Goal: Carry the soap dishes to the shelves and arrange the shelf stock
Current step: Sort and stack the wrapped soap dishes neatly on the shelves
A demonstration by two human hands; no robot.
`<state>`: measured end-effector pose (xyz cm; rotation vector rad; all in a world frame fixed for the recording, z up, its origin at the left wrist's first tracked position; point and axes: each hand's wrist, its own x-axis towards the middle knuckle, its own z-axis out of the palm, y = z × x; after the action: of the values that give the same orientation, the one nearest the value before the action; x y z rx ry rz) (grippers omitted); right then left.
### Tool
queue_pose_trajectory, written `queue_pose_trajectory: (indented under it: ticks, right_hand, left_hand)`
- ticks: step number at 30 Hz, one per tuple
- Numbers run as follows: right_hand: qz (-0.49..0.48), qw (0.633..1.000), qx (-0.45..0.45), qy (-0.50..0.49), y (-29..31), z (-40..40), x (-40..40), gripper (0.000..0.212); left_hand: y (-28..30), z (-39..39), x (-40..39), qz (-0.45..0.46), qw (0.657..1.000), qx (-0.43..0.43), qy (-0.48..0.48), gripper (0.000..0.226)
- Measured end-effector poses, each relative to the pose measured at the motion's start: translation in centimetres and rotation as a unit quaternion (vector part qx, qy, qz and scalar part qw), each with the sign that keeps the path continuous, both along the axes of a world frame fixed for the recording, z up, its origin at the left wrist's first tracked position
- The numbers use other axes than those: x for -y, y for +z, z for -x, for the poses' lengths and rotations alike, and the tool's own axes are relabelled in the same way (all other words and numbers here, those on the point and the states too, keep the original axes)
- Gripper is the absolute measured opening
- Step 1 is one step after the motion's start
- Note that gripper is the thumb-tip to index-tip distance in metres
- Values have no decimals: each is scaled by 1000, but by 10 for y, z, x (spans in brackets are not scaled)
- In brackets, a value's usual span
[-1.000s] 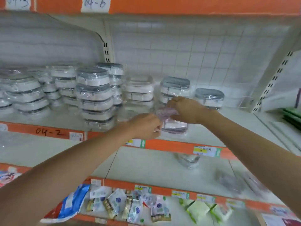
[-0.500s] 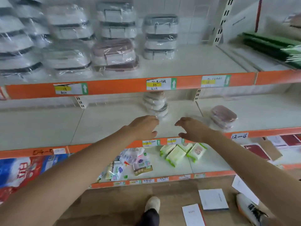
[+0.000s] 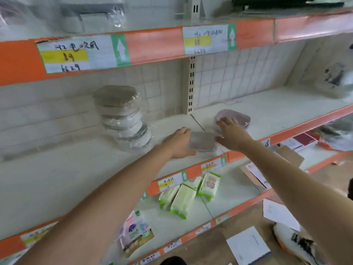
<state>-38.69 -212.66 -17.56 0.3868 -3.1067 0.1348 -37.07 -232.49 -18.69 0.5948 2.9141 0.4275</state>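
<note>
Shelf [image 3: 76, 180] cream, orange-edged, white tiled back wall [image 3: 238, 73], brown floor [image 3: 210, 243]

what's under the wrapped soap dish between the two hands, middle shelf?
The soap dish seems to lie flat on the white middle shelf, near its front edge. The left hand covers its left side, so that contact is hidden. The right hand hovers beside it.
</note>
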Motion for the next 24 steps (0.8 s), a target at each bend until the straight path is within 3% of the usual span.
queue_pose_trajectory:
  ticks: [4, 7, 11, 14, 17, 24]
  right_hand:
    - [-5, 997, -25, -69, -2, 29, -24, 71]
    - [14, 991, 3, -132, -8, 46, -39, 91]
    - [-4, 984, 18, -178, -19, 58, -49, 106]
    - [1, 983, 4, -183, -17, 47, -41, 102]
    - [38, 984, 15, -172, -4, 22, -25, 96]
    - [55, 988, 99, -102, 47, -78, 15, 105]
  left_hand:
    - [-20, 38, -30, 43, 999, 5, -32, 109]
    - [-38, 58, -40, 100, 994, 18, -42, 119]
    - [-44, 60, -37, 91, 995, -27, -29, 104]
    - [-28, 47, -22, 79, 996, -21, -19, 94]
    - [1, 21, 0, 80, 997, 0, -17, 93]
    - [85, -82, 45, 106, 994, 25, 3, 89]
